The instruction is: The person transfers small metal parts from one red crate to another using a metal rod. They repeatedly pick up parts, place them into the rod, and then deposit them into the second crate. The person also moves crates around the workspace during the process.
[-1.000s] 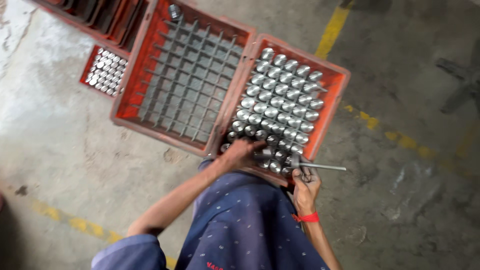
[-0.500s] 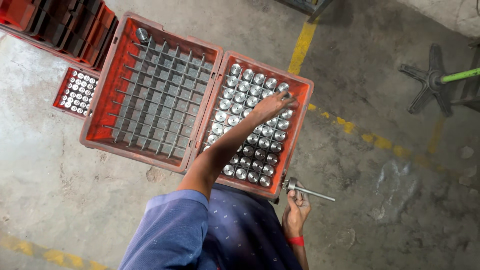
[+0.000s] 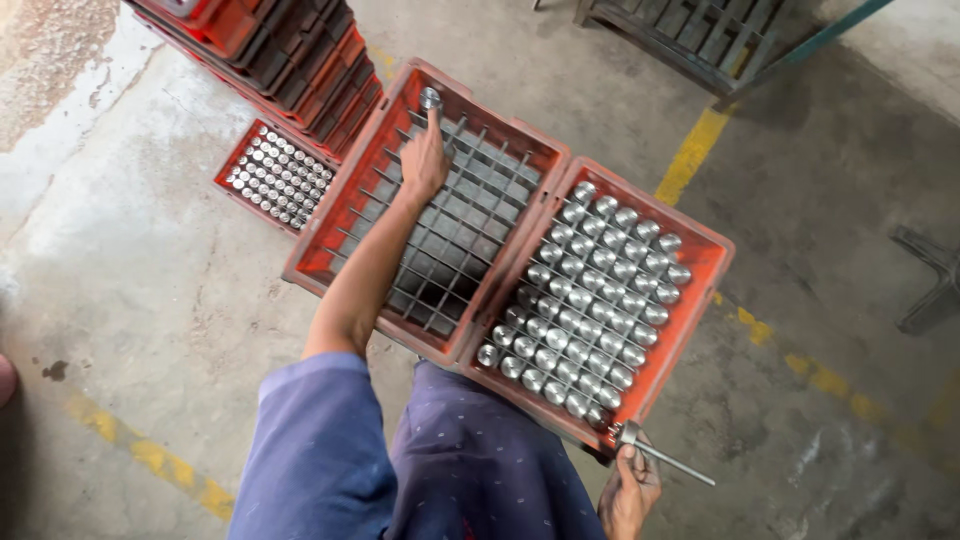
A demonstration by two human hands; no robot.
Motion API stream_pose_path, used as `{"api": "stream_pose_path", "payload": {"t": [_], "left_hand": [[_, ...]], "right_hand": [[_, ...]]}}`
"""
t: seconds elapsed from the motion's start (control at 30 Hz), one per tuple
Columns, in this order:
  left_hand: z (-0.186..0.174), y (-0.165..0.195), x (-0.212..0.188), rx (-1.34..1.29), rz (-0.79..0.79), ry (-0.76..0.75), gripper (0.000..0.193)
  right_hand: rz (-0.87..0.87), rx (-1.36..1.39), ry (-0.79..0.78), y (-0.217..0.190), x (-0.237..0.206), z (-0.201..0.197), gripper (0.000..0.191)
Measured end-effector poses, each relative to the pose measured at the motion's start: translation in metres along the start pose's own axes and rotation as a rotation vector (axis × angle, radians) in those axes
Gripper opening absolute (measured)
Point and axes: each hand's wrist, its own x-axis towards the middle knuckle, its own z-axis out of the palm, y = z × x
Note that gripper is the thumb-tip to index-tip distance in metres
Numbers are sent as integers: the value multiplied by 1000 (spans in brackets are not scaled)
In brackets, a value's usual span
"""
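The left hand (image 3: 424, 160) reaches out at full arm's length over the nearly empty orange plastic crate with a grey metal grid of cells (image 3: 330, 215), its fingers closed round a shiny round-headed metal part (image 3: 431, 98) that it holds at the far corner cell, just beyond the fingertips. The part looks like solid machined steel: dense for its size, rigid, smooth and probably a little slick, so a pinch round the broad head seems the surest hold, with the stem dropping into a cell.

Nearer the body and to the right of that hand sits a second orange plastic crate packed with rows of the same silvery parts (image 3: 690, 300), touching the first along one side. At its near corner the right hand (image 3: 628, 490) is clamped on a thin steel rod with a round disc head (image 3: 660, 455), the shaft pointing away to the right.

Left of the reaching hand lies a small red tray of polished metal cylinders (image 3: 232, 172), beside a stack of dark red crates (image 3: 290, 55). Everything rests on a rough, stained concrete floor (image 3: 130, 300) crossed by worn yellow painted lines (image 3: 690, 155); a grey metal frame (image 3: 690, 35) stands farther off.
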Motion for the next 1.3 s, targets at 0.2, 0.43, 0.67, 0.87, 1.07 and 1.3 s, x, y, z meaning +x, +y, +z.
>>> {"api": "stream_pose_path", "payload": {"t": [0.2,0.43,0.67,0.87,1.07,1.3], "left_hand": [[-10,-39,63,26,-36,-29,81],[-27,-48,68,45,244,59,39],[-101,-46,-45,-769,393,271,44],[4,35,-210,-1453,158,-229,15],[7,81,-342,-720,58,-508,45],[-11,113,-349,-575,152,-704,56]], "right_hand": [[-9,-45,74,8,-29,42,43],[-9,-159,115,22,-48,46,41],[107,-118,14,8,-26,57,52],[84,-128,-317,-11,4,123,61],[120,-149,-529,-58,-5,150,60],[27,-288,-729,-78,-14,135,60]]}}
